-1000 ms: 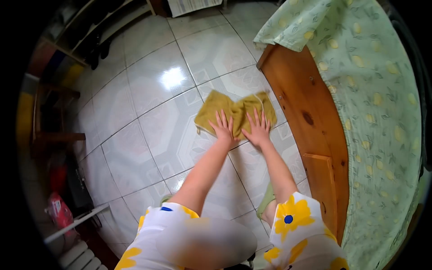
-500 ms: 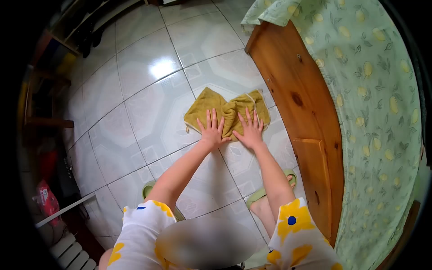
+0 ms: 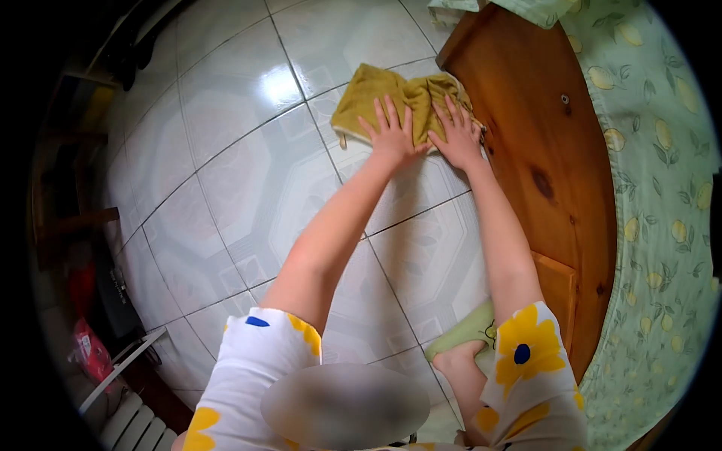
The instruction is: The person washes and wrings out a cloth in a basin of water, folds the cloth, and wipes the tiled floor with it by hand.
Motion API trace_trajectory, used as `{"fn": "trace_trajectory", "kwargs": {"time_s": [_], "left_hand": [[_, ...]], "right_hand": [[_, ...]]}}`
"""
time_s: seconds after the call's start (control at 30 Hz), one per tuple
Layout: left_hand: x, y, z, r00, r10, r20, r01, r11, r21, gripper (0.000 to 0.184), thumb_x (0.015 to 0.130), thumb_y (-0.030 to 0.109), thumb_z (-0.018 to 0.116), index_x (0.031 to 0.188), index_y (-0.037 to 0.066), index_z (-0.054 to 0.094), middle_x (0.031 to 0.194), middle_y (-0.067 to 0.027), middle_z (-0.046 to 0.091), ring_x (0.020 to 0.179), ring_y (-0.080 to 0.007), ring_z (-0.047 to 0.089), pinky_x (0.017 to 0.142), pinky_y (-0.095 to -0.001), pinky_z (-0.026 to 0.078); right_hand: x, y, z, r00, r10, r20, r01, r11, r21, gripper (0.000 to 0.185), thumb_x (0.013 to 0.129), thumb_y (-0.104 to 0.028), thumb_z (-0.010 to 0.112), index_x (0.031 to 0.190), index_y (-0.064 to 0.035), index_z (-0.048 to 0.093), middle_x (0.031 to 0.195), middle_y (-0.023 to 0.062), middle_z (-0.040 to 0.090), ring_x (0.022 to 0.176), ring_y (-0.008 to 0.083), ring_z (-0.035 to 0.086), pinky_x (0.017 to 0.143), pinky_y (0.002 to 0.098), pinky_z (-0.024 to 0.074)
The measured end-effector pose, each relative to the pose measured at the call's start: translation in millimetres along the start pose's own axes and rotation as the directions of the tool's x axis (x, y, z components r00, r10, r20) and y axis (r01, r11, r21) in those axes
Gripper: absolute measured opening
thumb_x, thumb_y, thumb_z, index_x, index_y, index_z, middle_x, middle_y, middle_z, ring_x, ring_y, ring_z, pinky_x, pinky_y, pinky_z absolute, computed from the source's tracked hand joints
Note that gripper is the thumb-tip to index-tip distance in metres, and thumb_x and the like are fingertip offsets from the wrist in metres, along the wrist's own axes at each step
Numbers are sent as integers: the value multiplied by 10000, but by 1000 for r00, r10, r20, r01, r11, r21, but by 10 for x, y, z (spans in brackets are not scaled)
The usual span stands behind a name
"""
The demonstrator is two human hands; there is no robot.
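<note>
A mustard-yellow cloth [image 3: 364,94] lies flattened and creased on the tiled floor [image 3: 301,203], its right end against the wooden bed frame [image 3: 541,143]. My left hand [image 3: 394,135] presses on the cloth's near left part, palm down with the fingers spread. Beside it, my right hand [image 3: 457,137] rests on the cloth's right part, fingers also stretched out, close to the wood. Both arms reach far forward. Neither hand grips the cloth; they lie flat on top of it.
A green lemon-print sheet [image 3: 647,225] hangs over the bed on the right. A green slipper [image 3: 462,331] on my foot stands near the bed. To the left are a wooden stool leg [image 3: 83,219], a pink packet [image 3: 92,349] and a white slatted piece [image 3: 139,428].
Both hands have pushed the cloth forward and to the right across the tiles, up to the bed frame. My view has shifted a little with the movement.
</note>
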State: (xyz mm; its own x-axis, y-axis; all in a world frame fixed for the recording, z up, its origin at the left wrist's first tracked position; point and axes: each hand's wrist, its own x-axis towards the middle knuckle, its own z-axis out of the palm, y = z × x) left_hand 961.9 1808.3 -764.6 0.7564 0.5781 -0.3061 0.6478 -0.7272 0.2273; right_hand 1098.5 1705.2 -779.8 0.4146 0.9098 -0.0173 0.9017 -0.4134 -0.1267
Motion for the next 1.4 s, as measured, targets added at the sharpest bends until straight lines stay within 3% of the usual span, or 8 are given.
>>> {"fn": "trace_trajectory", "kwargs": {"time_s": [0.33, 0.4, 0.5, 0.73, 0.97, 1.27, 1.3, 1.4], "left_hand": [[447, -190, -82, 993, 86, -78, -75, 988, 136, 901, 824, 704, 350, 1468, 111, 138, 1504, -243, -34, 1379, -438, -59, 956, -747, 38], [394, -184, -47, 985, 84, -151, -59, 984, 167, 886, 826, 696, 355, 1466, 114, 161, 1505, -242, -13, 1385, -425, -43, 965, -739, 42], [71, -217, 8, 985, 78, -152, -50, 982, 181, 869, 821, 680, 382, 1461, 123, 192, 1507, -236, 28, 1391, -409, -16, 974, -730, 46], [-1192, -102, 499, 982, 75, -175, -60, 994, 89, 924, 737, 675, 514, 1443, 134, 263, 1512, -221, 49, 1394, -404, 6, 995, -712, 47], [-2569, 437, 913, 999, -50, -10, 50, 987, 153, 904, 729, 692, 509, 1448, 206, 257, 1527, -178, 4, 1402, -368, -50, 1005, -707, -2], [-2689, 547, 972, 989, -141, 33, 134, 980, 148, 873, 763, 712, 436, 1455, 217, 240, 1529, -168, -40, 1404, -348, -86, 1007, -696, -22], [-2708, 519, 977, 995, -94, -29, 95, 994, 49, 880, 775, 692, 445, 1432, 126, 299, 1519, -206, -30, 1401, -362, -82, 1001, -697, -21], [-2706, 524, 962, 994, -112, 3, 112, 993, 39, 882, 776, 690, 451, 1436, 128, 289, 1518, -206, -42, 1400, -361, -89, 1001, -696, -21]], "right_hand": [[391, -151, 71, 987, 163, 5, -163, 987, 0, 594, 913, -458, 375, 1447, -239, 234, 1523, -36, 140, 1340, 234, 216, 1069, 455, 162], [352, -186, 90, 985, 169, 31, -169, 985, -18, 611, 916, -454, 361, 1459, -227, 197, 1534, -7, 103, 1378, 251, 145, 1087, 464, 117], [94, -358, 96, 981, 176, 78, -174, 984, -29, 632, 919, -447, 354, 1472, -210, 156, 1546, 26, 28, 1413, 272, 24, 1107, 480, 57], [-1231, -755, 54, 969, 136, 208, -146, 989, 33, 662, 927, -439, 365, 1475, -159, 121, 1543, 70, -36, 1409, 321, -47, 1112, 520, 18], [-2647, -864, 0, 927, 77, 367, -110, 991, 70, 722, 910, -445, 404, 1480, -170, 57, 1535, 87, -93, 1400, 344, -98, 1098, 551, -2], [-2704, -774, -25, 933, -5, 361, -30, 995, 93, 725, 889, -464, 441, 1477, -198, 111, 1541, 72, -52, 1404, 336, -47, 1082, 582, 23], [-2680, -764, -10, 934, -20, 357, -11, 996, 85, 725, 888, -465, 444, 1476, -201, 113, 1541, 71, -52, 1405, 334, -43, 1081, 584, 24], [-2604, -716, 20, 943, -78, 323, 57, 996, 74, 745, 867, -488, 470, 1472, -210, 137, 1542, 65, -39, 1405, 330, -25, 1077, 589, 34]]}}
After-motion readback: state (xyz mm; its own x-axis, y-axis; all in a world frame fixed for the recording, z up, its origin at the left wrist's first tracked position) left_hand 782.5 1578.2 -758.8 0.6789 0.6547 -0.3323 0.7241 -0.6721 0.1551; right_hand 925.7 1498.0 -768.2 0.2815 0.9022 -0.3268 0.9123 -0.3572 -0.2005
